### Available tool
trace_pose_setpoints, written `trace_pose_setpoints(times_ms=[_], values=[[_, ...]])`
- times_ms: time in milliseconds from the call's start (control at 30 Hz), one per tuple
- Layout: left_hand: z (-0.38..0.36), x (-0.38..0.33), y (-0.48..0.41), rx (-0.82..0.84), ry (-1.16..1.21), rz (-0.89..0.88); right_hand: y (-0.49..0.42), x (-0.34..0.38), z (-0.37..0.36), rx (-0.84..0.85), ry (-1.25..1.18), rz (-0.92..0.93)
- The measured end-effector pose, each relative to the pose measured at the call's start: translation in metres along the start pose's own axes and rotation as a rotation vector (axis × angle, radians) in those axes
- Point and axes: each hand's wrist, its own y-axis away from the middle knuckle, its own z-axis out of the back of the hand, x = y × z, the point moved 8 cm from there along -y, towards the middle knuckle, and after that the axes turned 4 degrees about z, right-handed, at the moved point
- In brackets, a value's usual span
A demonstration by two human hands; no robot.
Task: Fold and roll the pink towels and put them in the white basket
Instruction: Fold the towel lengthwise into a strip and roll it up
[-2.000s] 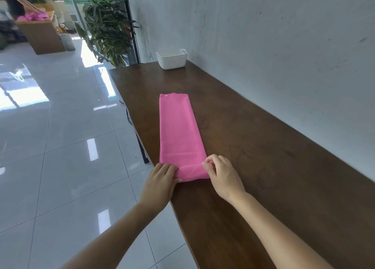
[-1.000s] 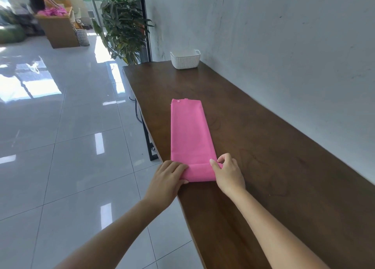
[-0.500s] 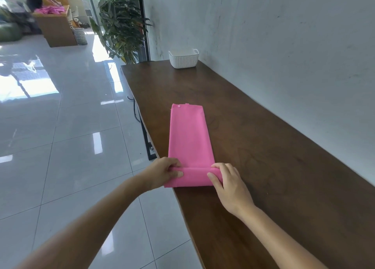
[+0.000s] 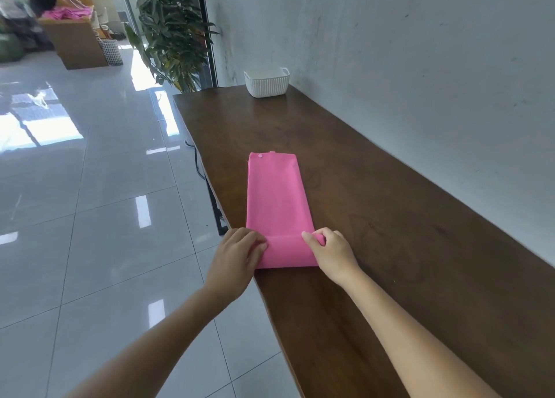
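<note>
At the worktop's left edge, the left hand and right hand pinch the rolled near end of a flat pink towel. Dark wood runs on to the white basket by the wall; glossy tiles lie left.

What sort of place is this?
Probably a lobby or office hall, not a home: glossy tiled floor, a big leafy plant, and a long wooden table along a bare wall.
</note>
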Motion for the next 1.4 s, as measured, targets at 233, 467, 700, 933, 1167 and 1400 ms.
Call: trace_pose_setpoints(times_ms=[233, 467, 700, 933, 1167, 1400], values=[[-0.013, 0.005, 0.0, 0.116, -0.163, -0.11, -0.011, 0.009, 0.005, -0.095, -0.085, -0.022], [-0.011, 0.002, -0.016, 0.235, -0.12, -0.051, 0.004, 0.02, 0.011, -0.048, 0.02, 0.197], [-0.016, 0.01, -0.019, 0.569, -0.058, 0.07, 0.028, 0.004, 0.009, 0.105, 0.014, 0.252], [-0.021, 0.017, -0.016, 0.612, 0.116, 0.216, 0.04, 0.001, 0.011, 0.056, -0.018, 0.265], [-0.004, 0.007, -0.016, 0.219, 0.082, 0.184, 0.026, -0.004, 0.014, 0.034, -0.024, 0.186], [-0.003, -0.003, 0.0, 0.07, -0.048, -0.022, 0.002, 0.001, 0.009, 0.083, -0.116, 0.025]])
